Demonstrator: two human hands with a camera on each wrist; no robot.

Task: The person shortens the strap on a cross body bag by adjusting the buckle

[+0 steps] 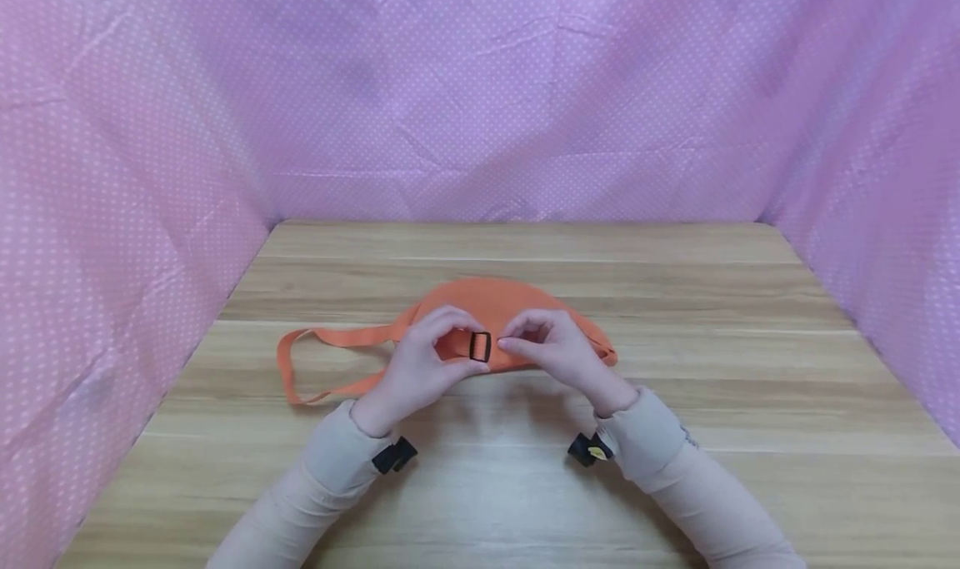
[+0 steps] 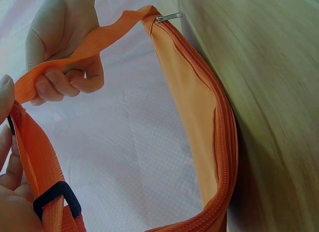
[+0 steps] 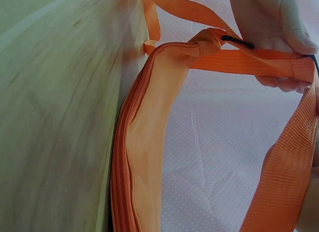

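An orange waist bag (image 1: 487,296) lies on the table under both hands, its strap (image 1: 352,336) looping out to the left. My left hand (image 1: 420,361) pinches the strap at a black slide buckle (image 1: 480,346), thumb below and fingers above it. Facing it, my right hand (image 1: 555,348) has its thumb and index finger close by the buckle's right side. In the left wrist view the right hand (image 2: 67,37) curls its fingers round the strap (image 2: 94,42). A second black slider (image 2: 59,196) sits on the strap beneath the left hand. The zip (image 2: 224,127) runs along the bag's edge.
A wood-grain table (image 1: 510,486) carries the bag. Pink dotted cloth (image 1: 480,94) hangs behind it and at both sides. Dark wrist devices (image 1: 395,455) show at both cuffs.
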